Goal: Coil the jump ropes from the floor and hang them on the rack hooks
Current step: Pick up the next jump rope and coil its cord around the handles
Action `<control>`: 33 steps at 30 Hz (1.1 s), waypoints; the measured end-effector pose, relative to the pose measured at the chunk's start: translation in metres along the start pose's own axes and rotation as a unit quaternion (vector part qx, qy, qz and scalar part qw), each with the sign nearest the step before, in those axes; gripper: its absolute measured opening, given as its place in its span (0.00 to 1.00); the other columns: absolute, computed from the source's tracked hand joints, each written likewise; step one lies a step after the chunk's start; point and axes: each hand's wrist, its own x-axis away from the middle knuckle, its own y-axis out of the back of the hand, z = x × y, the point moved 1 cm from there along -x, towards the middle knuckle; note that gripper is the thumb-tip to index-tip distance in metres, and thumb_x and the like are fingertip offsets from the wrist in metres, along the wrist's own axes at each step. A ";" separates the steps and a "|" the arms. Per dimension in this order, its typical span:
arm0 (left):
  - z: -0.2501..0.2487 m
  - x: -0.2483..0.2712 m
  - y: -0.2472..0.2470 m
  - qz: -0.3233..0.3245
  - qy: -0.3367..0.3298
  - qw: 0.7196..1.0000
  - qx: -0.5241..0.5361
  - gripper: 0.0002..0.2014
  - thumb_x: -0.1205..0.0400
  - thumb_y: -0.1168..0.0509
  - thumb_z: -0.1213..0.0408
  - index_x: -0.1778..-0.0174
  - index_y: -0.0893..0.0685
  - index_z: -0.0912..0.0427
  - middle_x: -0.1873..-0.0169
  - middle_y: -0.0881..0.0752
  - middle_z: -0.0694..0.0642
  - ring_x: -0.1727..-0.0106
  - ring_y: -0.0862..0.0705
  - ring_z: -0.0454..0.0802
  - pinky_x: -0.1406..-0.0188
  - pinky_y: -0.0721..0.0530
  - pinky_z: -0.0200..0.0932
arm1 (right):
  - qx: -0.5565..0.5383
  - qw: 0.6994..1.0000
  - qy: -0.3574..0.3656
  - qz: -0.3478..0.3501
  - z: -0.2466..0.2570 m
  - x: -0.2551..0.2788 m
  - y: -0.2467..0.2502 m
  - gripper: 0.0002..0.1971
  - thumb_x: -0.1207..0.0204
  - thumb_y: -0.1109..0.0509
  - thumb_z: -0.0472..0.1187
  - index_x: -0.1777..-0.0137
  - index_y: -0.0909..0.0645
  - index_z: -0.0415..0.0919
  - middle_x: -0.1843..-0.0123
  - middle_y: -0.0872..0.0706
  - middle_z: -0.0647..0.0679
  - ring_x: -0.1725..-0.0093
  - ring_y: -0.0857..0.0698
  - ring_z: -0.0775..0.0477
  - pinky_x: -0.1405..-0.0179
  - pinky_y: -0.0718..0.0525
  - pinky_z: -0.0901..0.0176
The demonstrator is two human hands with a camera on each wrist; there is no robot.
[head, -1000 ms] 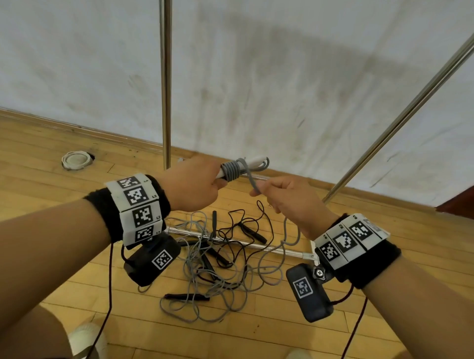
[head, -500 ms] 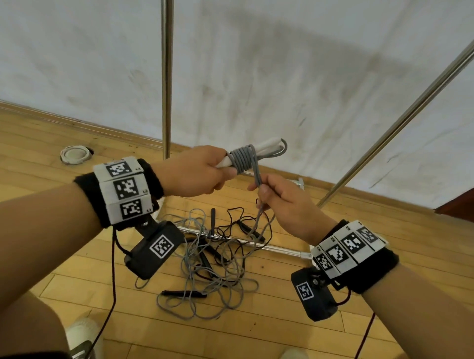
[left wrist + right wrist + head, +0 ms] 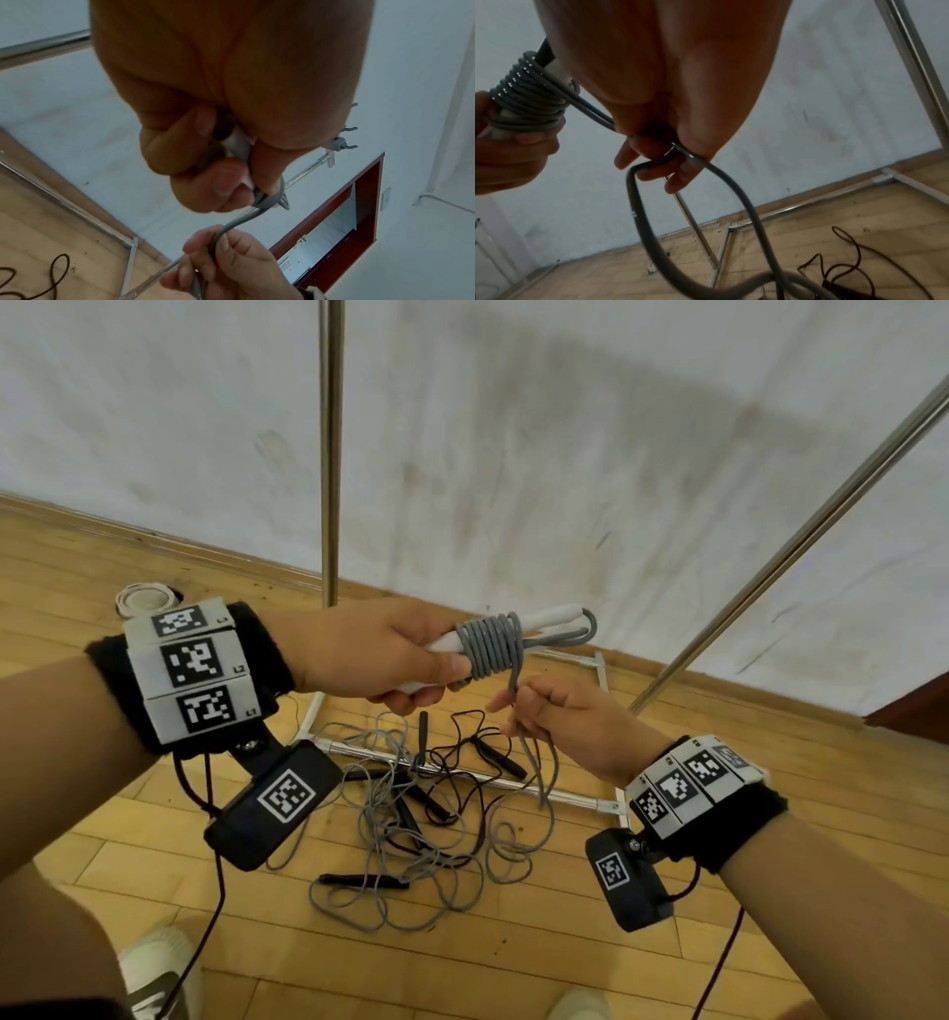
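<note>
left hand has a tight grip on white handles wrapped in grey rope; right hand pinches its slack. loose tension could unravel the coil, or floor tangle snags.

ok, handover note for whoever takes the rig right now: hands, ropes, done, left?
Left hand grips the white handles, grey rope wound round them in several turns.
Right hand pinches the loose grey cord just below the coil; the rest hangs down to the floor pile.
Black ropes lie tangled with it by the rack base.
Done: part of the grey rope coiled.
Left: finish winding, hang it on the rack hooks, then coil and hang the black ropes.
</note>
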 end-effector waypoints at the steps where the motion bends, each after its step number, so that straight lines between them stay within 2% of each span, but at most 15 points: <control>1: 0.000 0.001 -0.001 0.012 0.004 1.000 -0.005 0.09 0.12 0.40 0.63 0.57 0.19 0.49 0.75 0.20 0.48 0.76 0.23 0.43 0.77 0.25 0.34 | 0.015 1.000 0.003 0.007 0.000 0.000 -0.001 0.13 0.12 0.42 0.40 0.45 0.15 0.46 0.66 0.15 0.62 0.56 0.15 0.57 0.53 0.17 0.64; 4: -0.001 0.004 -0.005 0.064 0.019 0.997 -0.031 0.07 0.12 0.40 0.63 0.57 0.22 0.53 0.74 0.19 0.48 0.75 0.22 0.44 0.73 0.22 0.36 | 0.065 0.998 0.022 -0.007 -0.001 0.002 0.004 0.11 0.15 0.37 0.39 0.47 0.17 0.57 0.62 0.12 0.63 0.59 0.14 0.55 0.54 0.12 0.56; 7: 0.000 0.005 -0.012 0.108 0.032 0.990 -0.085 0.08 0.12 0.39 0.61 0.57 0.21 0.54 0.73 0.18 0.47 0.72 0.20 0.43 0.69 0.20 0.36 | 0.151 0.988 0.024 0.002 0.000 0.004 0.013 0.10 0.22 0.27 0.38 0.58 0.19 0.57 0.66 0.15 0.56 0.64 0.16 0.50 0.62 0.14 0.47; 9: 0.002 0.005 -0.018 0.131 0.048 0.982 -0.128 0.09 0.13 0.38 0.59 0.60 0.22 0.52 0.74 0.18 0.45 0.73 0.21 0.40 0.69 0.21 0.35 | 0.202 0.978 0.051 0.006 -0.002 0.002 0.013 0.11 0.25 0.23 0.46 0.65 0.21 0.59 0.70 0.19 0.57 0.68 0.21 0.55 0.66 0.21 0.55; 11: 0.005 0.004 -0.024 0.146 0.066 0.975 -0.153 0.10 0.13 0.38 0.58 0.60 0.23 0.52 0.74 0.19 0.45 0.74 0.22 0.40 0.70 0.22 0.36 | 0.183 0.983 0.029 -0.017 -0.002 0.000 0.014 0.13 0.28 0.27 0.57 0.68 0.17 0.51 0.73 0.20 0.51 0.72 0.25 0.56 0.69 0.27 0.58; 12: 0.007 0.003 -0.026 0.150 0.072 0.972 -0.167 0.10 0.13 0.38 0.58 0.60 0.23 0.52 0.73 0.20 0.46 0.74 0.22 0.40 0.71 0.22 0.37 | 0.174 0.984 0.019 -0.027 -0.003 -0.002 0.014 0.17 0.28 0.29 0.59 0.65 0.15 0.45 0.73 0.21 0.47 0.73 0.26 0.56 0.71 0.28 0.60; 14: 0.011 0.000 -0.030 0.150 0.082 0.963 -0.209 0.10 0.13 0.39 0.56 0.60 0.23 0.53 0.72 0.19 0.47 0.73 0.22 0.41 0.71 0.22 0.37 | 0.180 0.983 0.006 -0.031 -0.003 -0.003 0.014 0.18 0.25 0.28 0.58 0.60 0.14 0.42 0.74 0.23 0.51 0.75 0.28 0.57 0.73 0.29 0.64; 17: 0.017 -0.006 -0.034 0.136 0.091 0.945 -0.282 0.11 0.13 0.41 0.52 0.59 0.23 0.51 0.67 0.18 0.49 0.69 0.22 0.44 0.66 0.21 0.41 | 0.204 0.978 0.012 -0.039 0.005 -0.006 0.014 0.14 0.21 0.29 0.55 0.58 0.15 0.43 0.72 0.23 0.53 0.72 0.28 0.55 0.69 0.27 0.56; 21: 0.026 -0.014 -0.033 0.091 0.113 0.944 -0.296 0.10 0.12 0.41 0.52 0.58 0.25 0.49 0.65 0.19 0.50 0.68 0.23 0.45 0.67 0.24 0.41 | 0.140 0.987 -0.005 -0.085 0.018 -0.010 0.012 0.21 0.16 0.36 0.53 0.59 0.13 0.38 0.67 0.15 0.41 0.68 0.26 0.44 0.66 0.22 0.42; 22: 0.027 -0.015 -0.031 0.076 0.115 0.945 -0.298 0.10 0.12 0.41 0.52 0.58 0.25 0.49 0.64 0.19 0.50 0.68 0.23 0.45 0.67 0.25 0.40 | 0.123 0.988 -0.023 -0.094 0.020 -0.010 0.012 0.22 0.15 0.37 0.53 0.59 0.12 0.37 0.68 0.15 0.40 0.69 0.26 0.44 0.67 0.22 0.42; 25: 0.031 -0.019 -0.026 0.029 0.111 0.943 -0.313 0.10 0.12 0.41 0.52 0.59 0.26 0.50 0.63 0.18 0.52 0.67 0.22 0.46 0.65 0.22 0.43 | 0.082 0.991 -0.055 -0.093 0.021 -0.009 0.013 0.16 0.16 0.33 0.47 0.61 0.14 0.37 0.77 0.21 0.56 0.77 0.31 0.53 0.76 0.30 0.57; 27: 0.032 -0.021 -0.024 -0.005 0.105 0.938 -0.331 0.11 0.12 0.41 0.52 0.60 0.27 0.50 0.62 0.18 0.53 0.66 0.20 0.48 0.64 0.20 0.45 | 0.048 0.995 -0.058 -0.067 0.021 -0.006 0.012 0.11 0.17 0.32 0.45 0.59 0.17 0.40 0.77 0.20 0.54 0.79 0.28 0.53 0.78 0.29 0.60; 31: 0.032 -0.023 -0.021 -0.061 0.089 0.930 -0.353 0.12 0.13 0.41 0.51 0.62 0.29 0.48 0.63 0.19 0.52 0.66 0.21 0.48 0.69 0.25 0.43 | 0.046 0.997 -0.028 -0.046 0.024 -0.001 0.011 0.06 0.19 0.29 0.40 0.55 0.22 0.41 0.68 0.10 0.46 0.73 0.14 0.49 0.70 0.16 0.57; 33: 0.031 -0.023 -0.021 -0.075 0.085 0.928 -0.354 0.12 0.13 0.41 0.52 0.61 0.29 0.48 0.64 0.18 0.52 0.67 0.21 0.48 0.71 0.26 0.43 | 0.061 0.996 -0.018 -0.057 0.025 0.000 0.011 0.06 0.21 0.26 0.39 0.55 0.22 0.43 0.66 0.09 0.46 0.72 0.15 0.53 0.70 0.17 0.59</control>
